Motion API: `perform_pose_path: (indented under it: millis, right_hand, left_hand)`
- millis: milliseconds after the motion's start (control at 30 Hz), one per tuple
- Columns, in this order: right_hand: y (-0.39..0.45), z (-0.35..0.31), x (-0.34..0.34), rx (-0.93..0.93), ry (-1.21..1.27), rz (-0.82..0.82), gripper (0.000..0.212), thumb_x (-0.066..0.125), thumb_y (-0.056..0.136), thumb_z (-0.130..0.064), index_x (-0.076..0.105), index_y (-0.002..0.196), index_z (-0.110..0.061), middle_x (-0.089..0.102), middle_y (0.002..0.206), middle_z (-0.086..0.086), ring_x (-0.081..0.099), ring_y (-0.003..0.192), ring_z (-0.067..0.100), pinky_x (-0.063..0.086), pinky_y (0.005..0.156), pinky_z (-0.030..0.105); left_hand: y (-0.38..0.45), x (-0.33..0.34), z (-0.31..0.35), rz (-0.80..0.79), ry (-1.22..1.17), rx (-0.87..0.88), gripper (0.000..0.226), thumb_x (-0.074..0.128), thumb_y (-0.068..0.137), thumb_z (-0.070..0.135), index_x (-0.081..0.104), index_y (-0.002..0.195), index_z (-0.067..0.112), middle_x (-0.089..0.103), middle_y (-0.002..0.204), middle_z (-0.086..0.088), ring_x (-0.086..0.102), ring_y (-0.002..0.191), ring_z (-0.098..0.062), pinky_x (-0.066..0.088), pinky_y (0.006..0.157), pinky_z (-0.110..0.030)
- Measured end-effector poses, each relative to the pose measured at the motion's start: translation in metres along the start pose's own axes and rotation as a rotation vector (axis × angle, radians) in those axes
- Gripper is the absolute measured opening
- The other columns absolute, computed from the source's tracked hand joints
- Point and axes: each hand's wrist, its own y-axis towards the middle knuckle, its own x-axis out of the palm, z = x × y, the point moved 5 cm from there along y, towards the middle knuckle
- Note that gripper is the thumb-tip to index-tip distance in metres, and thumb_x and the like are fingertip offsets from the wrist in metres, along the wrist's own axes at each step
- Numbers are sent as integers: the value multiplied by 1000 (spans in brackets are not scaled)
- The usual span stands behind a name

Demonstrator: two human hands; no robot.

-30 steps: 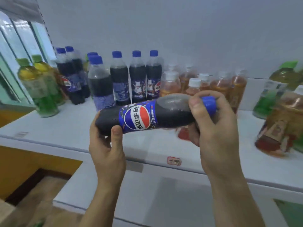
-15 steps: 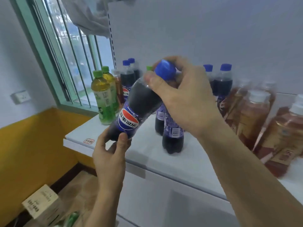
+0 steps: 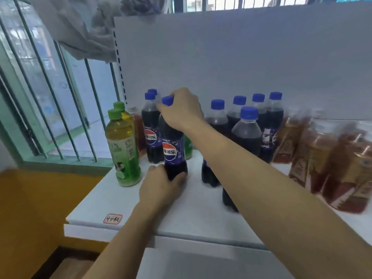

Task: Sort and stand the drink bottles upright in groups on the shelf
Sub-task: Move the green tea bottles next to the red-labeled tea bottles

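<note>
White shelf (image 3: pixel 124 200), cola bottle (image 3: pixel 173 152) upright (cap up), both hands gripping

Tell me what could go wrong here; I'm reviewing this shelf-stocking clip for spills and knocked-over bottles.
1. The right arm reaches across the upright cola bottles; pulling it back carelessly might tip the nearest one.
2. The held cola bottle stands close to the green tea bottle, which is near the shelf end; a nudge from the left hand could push it off.
</note>
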Motion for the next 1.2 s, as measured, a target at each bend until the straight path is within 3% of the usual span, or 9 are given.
perform_pose_path:
  millis: [167,400,500,567,633,733,833,1033,1200]
  right_hand:
    - [9,7,20,30,-25,79,33,64,95,-41,60,116,-15,67,100,2,64,88,23,57,80,42]
    - [-3,4,24,44,41,118,52,68,95,-23,43,139,-17,59,100,-5,65,89,17,57,77,32]
    - [-44,-4,5,-49,167,131,56,68,94,-20,37,140,-24,60,76,-11,64,70,6,58,74,28]
    - [-89,4,-8,-74,271,148,44,69,92,-25,46,129,-32,62,72,-10,65,71,4,60,73,29]
    - [-142,17,-25,-36,375,164,31,68,93,-28,53,119,-34,65,78,-8,68,72,11,61,65,29]
    - [-196,40,-68,34,440,194,24,67,95,-17,57,115,-25,65,80,0,66,61,16,54,54,22]
    - [-223,67,-127,117,348,309,21,64,97,-10,58,116,-18,64,82,0,67,58,20,52,51,24]
    - [-283,122,-242,242,255,558,18,62,96,-13,62,109,-24,65,80,5,66,58,22,51,49,29]
    - [-333,184,-345,335,149,680,18,63,97,-11,64,108,-25,65,84,2,67,60,20,54,50,27]
  left_hand:
    - [30,2,-15,-8,33,8,45,69,89,47,60,111,9,67,109,-17,59,86,-30,44,70,-35]
    - [28,-1,-19,-15,-60,6,53,74,87,40,54,125,8,66,121,-17,63,107,-36,53,82,-42]
    - [4,-16,-21,4,-168,12,60,74,88,38,52,138,13,65,124,-10,63,108,-30,53,89,-43]
    - [-25,-28,-20,42,-302,66,49,72,90,37,57,134,22,67,117,4,67,94,-14,56,80,-35]
    - [-56,-32,-13,41,-463,150,24,70,91,30,66,114,35,69,96,19,66,78,-5,50,62,-17]
    - [-97,-29,26,-117,-676,326,15,66,92,29,71,94,42,72,86,18,66,72,-13,50,57,-16]
    - [-126,-12,87,-268,-829,513,15,60,86,37,72,95,38,72,79,7,64,65,-19,51,58,-23]
    - [-170,66,214,-523,-911,671,17,62,92,21,70,100,33,72,87,6,66,76,-21,53,63,-38]
    - [-208,149,302,-612,-668,795,19,65,94,26,65,108,39,67,96,21,65,86,-7,46,63,-15]
